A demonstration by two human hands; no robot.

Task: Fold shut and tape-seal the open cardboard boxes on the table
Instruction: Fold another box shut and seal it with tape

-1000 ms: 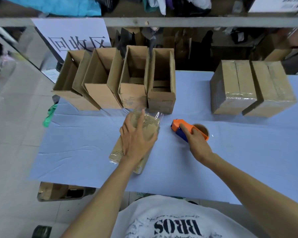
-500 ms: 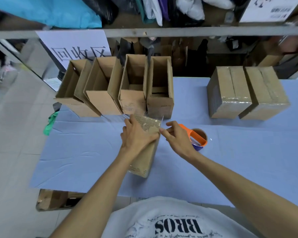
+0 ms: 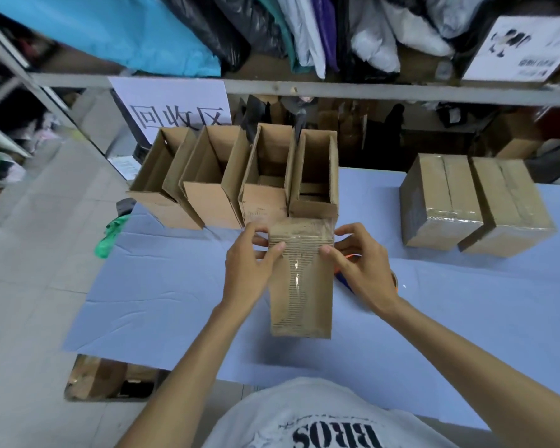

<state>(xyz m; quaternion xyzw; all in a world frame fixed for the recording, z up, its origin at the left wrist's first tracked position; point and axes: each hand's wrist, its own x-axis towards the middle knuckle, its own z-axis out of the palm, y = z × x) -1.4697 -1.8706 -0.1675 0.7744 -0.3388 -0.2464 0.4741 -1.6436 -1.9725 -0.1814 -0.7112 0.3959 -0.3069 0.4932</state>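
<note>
Sealing looks to be the step in hand, and near its end for this piece; a narrow brown corrugated cardboard box is held upright over the middle of the blue cloth-covered worktop, though whether its foot rests on the cloth I cannot tell; clear glossy tape wraps its closed top, with a strip running down the near face; the left hand grips the top left corner, thumb on the near face and fingers curled round the side; the right hand mirrors it at the top right corner, so both hands are closed on the box and seem to be pressing the tape ends flat; an orange-and-blue tape dispenser lies just behind the right hand, mostly hidden; four open brown cardboard boxes stand in a row along the far edge toward the left corner; two taped brown cardboard boxes sit toward the far right corner; the next move probably calls for rubbing down any loose tape, setting this box beside the taped pair, then drawing an open one forward to fold its flaps.
</note>
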